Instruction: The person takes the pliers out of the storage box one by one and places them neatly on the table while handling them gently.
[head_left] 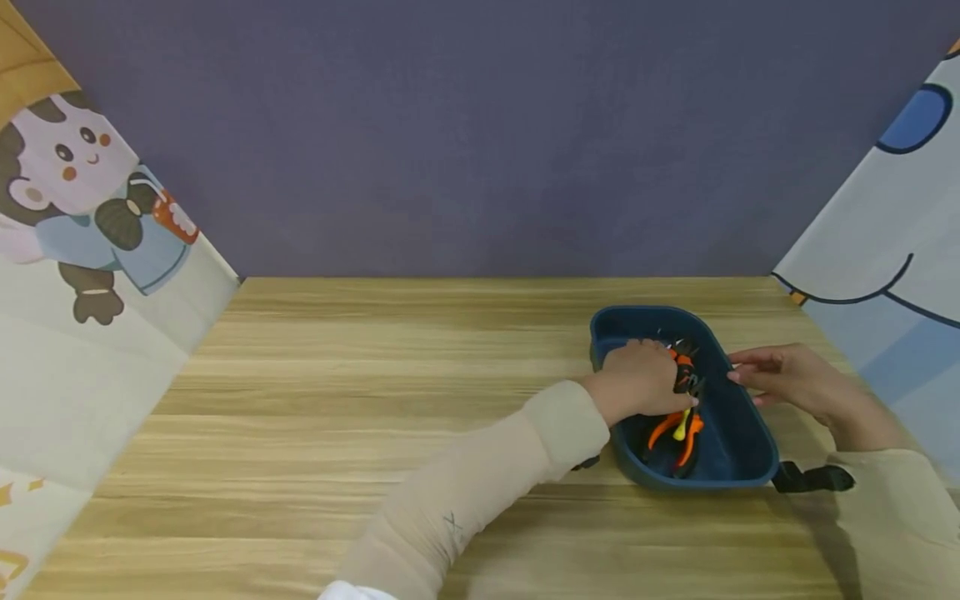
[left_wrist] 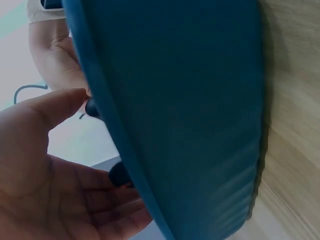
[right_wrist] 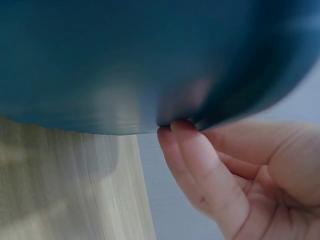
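Note:
A dark blue basin [head_left: 738, 450] stands on the right side of the wooden table. Inside it lie pliers with orange handles [head_left: 691, 442] and a yellow piece near them, partly covered by my left hand [head_left: 641, 379]. That hand reaches over the basin's left rim and grips another pair of pliers, its orange and black parts [head_left: 682, 367] showing past the knuckles. In the left wrist view two dark handle ends [left_wrist: 120, 175] show at the thumb and fingers. My right hand [head_left: 798, 383] touches the basin's right outer side with nearly straight fingers, fingertips [right_wrist: 187, 131] at the wall.
The wooden tabletop [head_left: 337, 400] stretches to the left of the basin. A dark grey-purple panel [head_left: 480, 142] rises behind the table. Printed cartoon sheets [head_left: 97, 250] hang at both sides. A black strap [head_left: 813, 477] is at the right wrist.

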